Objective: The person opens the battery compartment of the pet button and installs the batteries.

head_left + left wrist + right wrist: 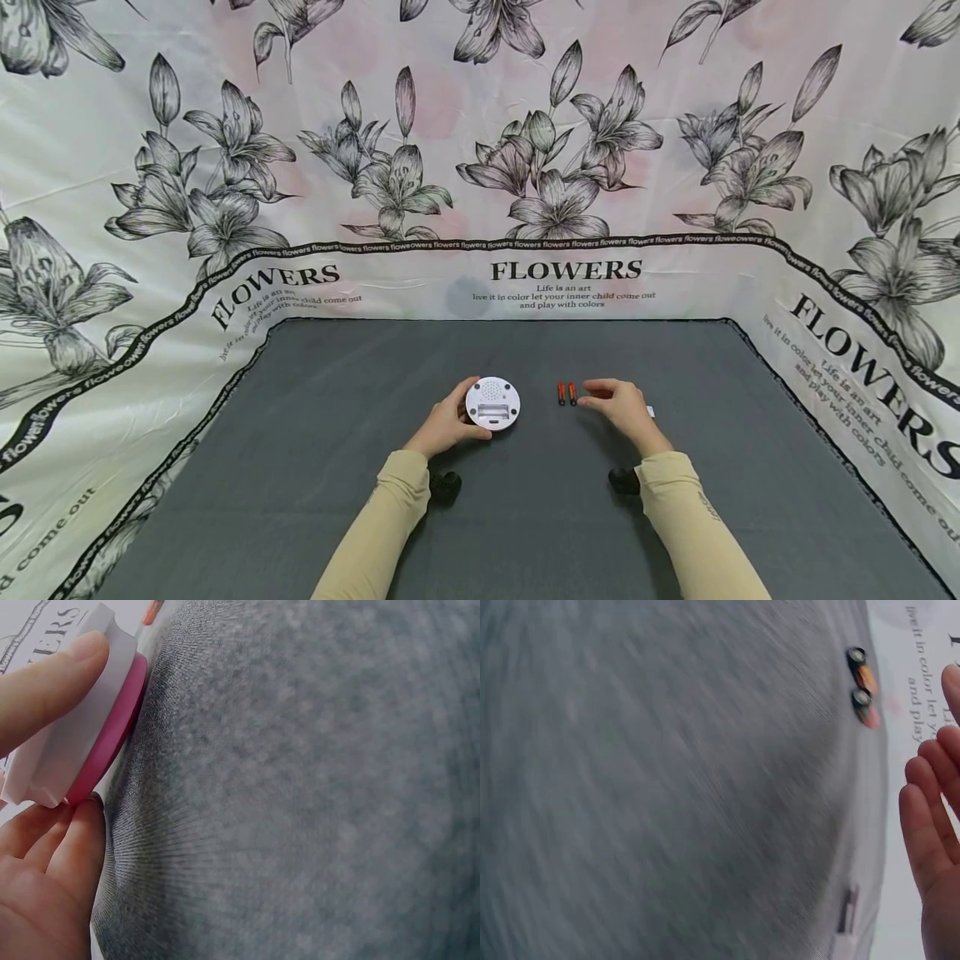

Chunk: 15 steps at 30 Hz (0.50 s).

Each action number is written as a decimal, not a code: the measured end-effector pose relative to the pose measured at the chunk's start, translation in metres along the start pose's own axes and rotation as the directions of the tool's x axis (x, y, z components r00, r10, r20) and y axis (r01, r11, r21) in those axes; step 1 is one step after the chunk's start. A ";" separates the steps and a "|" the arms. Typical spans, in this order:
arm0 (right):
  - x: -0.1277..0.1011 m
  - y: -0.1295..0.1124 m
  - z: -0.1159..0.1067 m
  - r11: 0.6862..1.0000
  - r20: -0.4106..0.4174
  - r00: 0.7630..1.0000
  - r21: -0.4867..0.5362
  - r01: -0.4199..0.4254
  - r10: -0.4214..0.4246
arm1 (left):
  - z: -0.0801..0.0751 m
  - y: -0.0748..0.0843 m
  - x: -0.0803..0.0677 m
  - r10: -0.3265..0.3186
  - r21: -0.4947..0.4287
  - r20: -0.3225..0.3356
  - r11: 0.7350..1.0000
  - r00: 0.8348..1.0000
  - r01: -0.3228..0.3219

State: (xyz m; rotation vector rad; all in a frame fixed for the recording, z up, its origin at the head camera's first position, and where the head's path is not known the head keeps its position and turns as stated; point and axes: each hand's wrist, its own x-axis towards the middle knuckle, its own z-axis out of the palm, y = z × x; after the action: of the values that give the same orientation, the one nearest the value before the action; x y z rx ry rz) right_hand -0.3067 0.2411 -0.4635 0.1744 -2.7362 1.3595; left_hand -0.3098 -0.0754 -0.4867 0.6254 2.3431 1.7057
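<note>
A round white device lies on the grey cloth, its underside up with a speaker grille and an open battery bay. My left hand grips its left edge; the left wrist view shows thumb and fingers around the white device with its pink rim. Two small orange batteries lie side by side right of it, also visible in the right wrist view as the batteries. My right hand hovers just right of them, fingers straight and relaxed, holding nothing.
A small white piece lies beside my right hand, seen as a white strip on the cloth. A flower-printed fabric wall encloses the grey surface on the back and both sides.
</note>
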 end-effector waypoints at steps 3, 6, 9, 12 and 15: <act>0.000 0.002 0.009 1.000 -0.006 1.000 -0.011 -0.018 0.018 | 0.001 0.000 -0.001 -0.008 0.006 -0.003 1.000 1.000 0.008; 0.000 0.004 0.016 0.999 -0.015 0.999 -0.005 -0.032 0.032 | 0.001 -0.002 -0.001 -0.010 -0.001 -0.001 1.000 1.000 0.010; 0.000 0.005 0.021 0.999 -0.023 0.999 -0.006 -0.037 0.037 | 0.001 -0.004 -0.001 -0.002 -0.015 -0.003 1.000 1.000 0.001; 0.002 0.004 0.024 0.999 -0.043 0.998 -0.012 -0.042 0.041 | 0.000 -0.005 0.001 0.004 -0.021 -0.005 1.000 1.000 -0.005; 0.004 0.004 0.026 0.998 -0.055 0.997 -0.029 -0.060 0.058 | -0.001 -0.005 0.001 0.012 -0.018 -0.004 1.000 1.000 -0.012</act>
State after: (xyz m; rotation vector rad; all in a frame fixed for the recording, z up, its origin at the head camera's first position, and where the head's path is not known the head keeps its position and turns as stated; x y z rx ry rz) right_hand -0.3118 0.2220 -0.4816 0.0543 -2.7365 1.3154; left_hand -0.3123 -0.0765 -0.4911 0.6348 2.3279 1.7328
